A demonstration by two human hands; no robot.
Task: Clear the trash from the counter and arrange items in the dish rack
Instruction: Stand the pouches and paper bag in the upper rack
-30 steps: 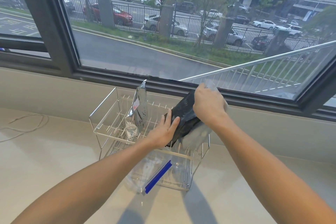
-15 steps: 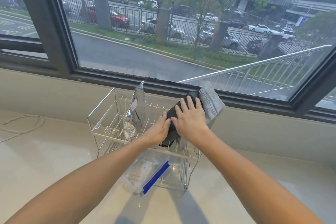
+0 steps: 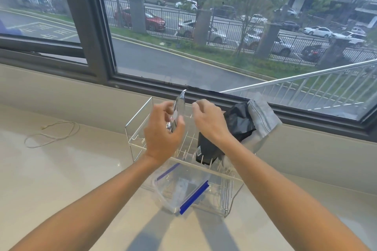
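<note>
Above the wire dish rack on the pale stone counter, both bare forearms reach forward from the bottom corners, wrists raised and backs of the hands toward the camera. The left hand is curled, its fingers and thumb closing on the upright silver foil pouch that stands among the rack's tines; the pouch's top corner rises just above that hand. The right hand, just beside the left, has its fingers loosely bent and seems to hold nothing, though I cannot tell whether its fingertips touch the pouch. Directly behind and right of the right hand, one black plastic bag leans in the rack, with one grey translucent zip bag behind it against the window sill. Below both wrists, one clear zip bag with a blue seal strip lies in the rack's lower level. Far left of the left hand, one thin looped cord lies on the counter.
</note>
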